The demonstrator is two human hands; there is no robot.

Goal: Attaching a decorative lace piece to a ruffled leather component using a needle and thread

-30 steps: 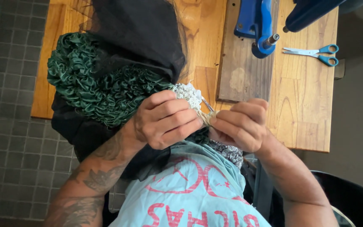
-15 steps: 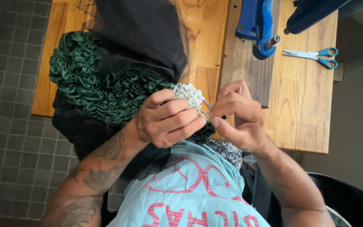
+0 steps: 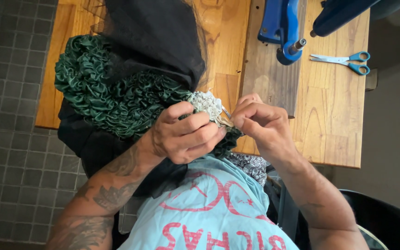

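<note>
A: Where's the work sitting?

B: Mid-frame, above the lap. The left hand (image 3: 184, 134) has its grip closed around the green ruffled fabric (image 3: 112, 90) and the pale grey ruffled patch (image 3: 205, 104) at its edge. The right hand (image 3: 260, 122) pinches narrow at that same edge; whether it holds a needle I cannot tell.

A: How would you do it well?

B: I'd judge: keep the left grip firm so the ruffles don't slip, work close to the pinch, and let the black mesh (image 3: 158, 37) hang clear toward the top.

A: And the desk (image 3: 334, 120)?

B: The blue-handled scissors (image 3: 343, 60) lie upper right, well apart, beside the blue machine (image 3: 278, 28).
</note>
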